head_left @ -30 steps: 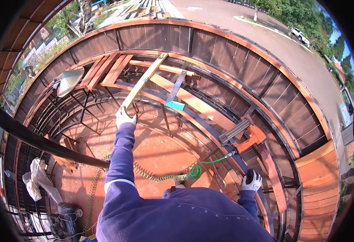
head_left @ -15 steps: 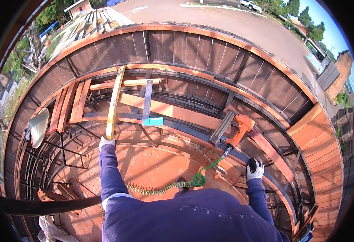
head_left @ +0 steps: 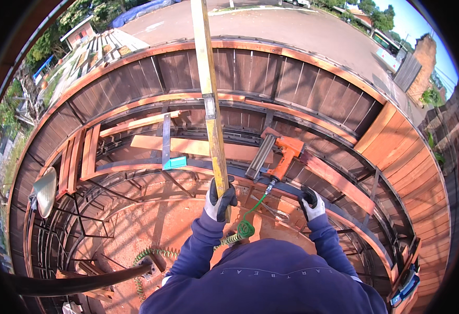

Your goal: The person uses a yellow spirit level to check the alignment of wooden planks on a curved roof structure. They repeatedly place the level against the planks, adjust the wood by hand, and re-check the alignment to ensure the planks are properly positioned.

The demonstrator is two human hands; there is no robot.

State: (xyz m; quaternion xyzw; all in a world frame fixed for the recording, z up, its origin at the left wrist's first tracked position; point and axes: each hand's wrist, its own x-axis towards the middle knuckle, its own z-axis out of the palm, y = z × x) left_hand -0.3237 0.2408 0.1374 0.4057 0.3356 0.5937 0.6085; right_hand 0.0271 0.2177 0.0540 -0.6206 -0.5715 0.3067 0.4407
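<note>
My gloved left hand (head_left: pixel 221 200) is wrapped round the lower end of a long yellow spirit level (head_left: pixel 216 141). The level stands out ahead of me, its far end passing above the wall's top rim. My gloved right hand (head_left: pixel 313 203) is at the curved dark metal rail (head_left: pixel 287 189), fingers part bent and apart, with nothing seen in it. Between the hands, an orange nail gun (head_left: pixel 287 157) lies across the rail with a green coiled air hose (head_left: pixel 246 227) attached. A try square (head_left: pixel 175 163) with a turquoise handle rests on the rail further left.
A curved wall of dark upright boards (head_left: pixel 240 68) surrounds me, with newer reddish boards (head_left: pixel 404 141) at right. Loose planks (head_left: pixel 198 147) lie across the frame. A pale hat (head_left: pixel 45 192) hangs at left. A dark bar (head_left: pixel 77 284) crosses the lower left. Blue tool (head_left: pixel 408 287) at lower right.
My left hand has brought the level right and closer to me, lifting it off the frame. My right hand has shifted slightly left along the rail. The view has turned a little right.
</note>
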